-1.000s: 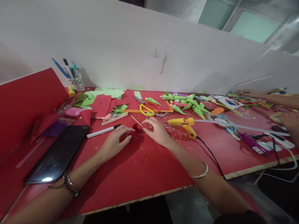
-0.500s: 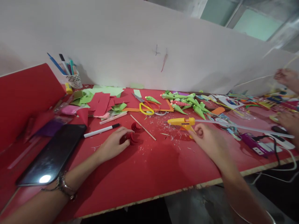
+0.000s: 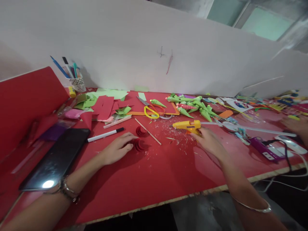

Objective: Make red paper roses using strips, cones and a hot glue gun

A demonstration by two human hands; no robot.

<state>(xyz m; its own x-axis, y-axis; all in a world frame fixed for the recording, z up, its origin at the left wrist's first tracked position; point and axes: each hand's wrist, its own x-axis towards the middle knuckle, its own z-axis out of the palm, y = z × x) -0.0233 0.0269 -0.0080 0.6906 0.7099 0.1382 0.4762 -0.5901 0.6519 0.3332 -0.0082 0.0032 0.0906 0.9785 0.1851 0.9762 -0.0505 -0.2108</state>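
Observation:
My left hand (image 3: 117,148) rests on the red table, its curled fingers closed on a stack of folded red paper circles (image 3: 139,144). A second small red stack (image 3: 140,131) lies just behind, beside a thin wooden stick (image 3: 147,131). My right hand (image 3: 208,140) is at the handle of the yellow glue gun (image 3: 187,125), fingers wrapped on its grip; the gun still lies on the table with a glue stick poking out to the right. A black cord runs off toward the right edge.
A black phone (image 3: 54,160) lies at left by a marker (image 3: 105,135). Yellow-handled scissors (image 3: 149,110), red and green paper scraps (image 3: 103,104), green paper cones (image 3: 194,106) and a pen cup (image 3: 77,84) crowd the back. Another person's hand (image 3: 297,125) works at far right.
My right hand left the red paper circles and the stick, swung right, and closed on the glue gun's handle. My left hand stayed on the paper stack.

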